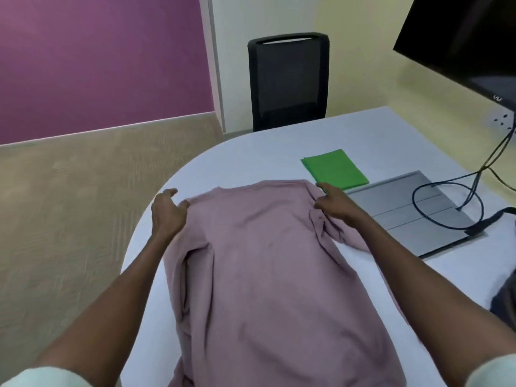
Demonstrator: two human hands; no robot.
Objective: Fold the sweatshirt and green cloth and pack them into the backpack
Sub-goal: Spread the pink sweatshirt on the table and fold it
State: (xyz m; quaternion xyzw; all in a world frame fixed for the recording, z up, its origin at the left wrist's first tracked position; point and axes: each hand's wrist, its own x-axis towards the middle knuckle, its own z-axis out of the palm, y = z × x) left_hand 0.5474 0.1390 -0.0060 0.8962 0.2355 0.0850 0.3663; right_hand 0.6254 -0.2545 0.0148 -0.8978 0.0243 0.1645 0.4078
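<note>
Both arms are out over the pale table (251, 152), and the mauve sweatshirt (265, 269) is spread flat along it, running from the near edge away toward the chair. The left hand (167, 212) is at the sweatshirt's far left corner, fingers curled down with the thumb against the cloth edge; it looks like a pinch on the shoulder seam, though the fingertips themselves are blurred. The right hand (333, 202) sits at the far right corner of the sweatshirt, thumb and fingers gathered on a bunched fold of fabric, forefinger stretched forward. A sleeve is tucked in along the sweatshirt's left side, and the right sleeve is crumpled under the right forearm. Just beyond the sweatshirt's far right corner lies the green cloth (336, 170), folded into a neat flat rectangle, nearly touching the right forefinger. To the right of the sweatshirt there's a grey flat panel (418, 219) set on the table with a black cable (446, 208) looped over it. Further right of the sweatshirt, at the frame edge, a dark strap and a dark mass show: that may be the backpack (505, 303), too cropped to be sure. Beyond the sweatshirt stands a black mesh chair (289, 82), and a dark monitor (469, 43) hangs at upper right.
</note>
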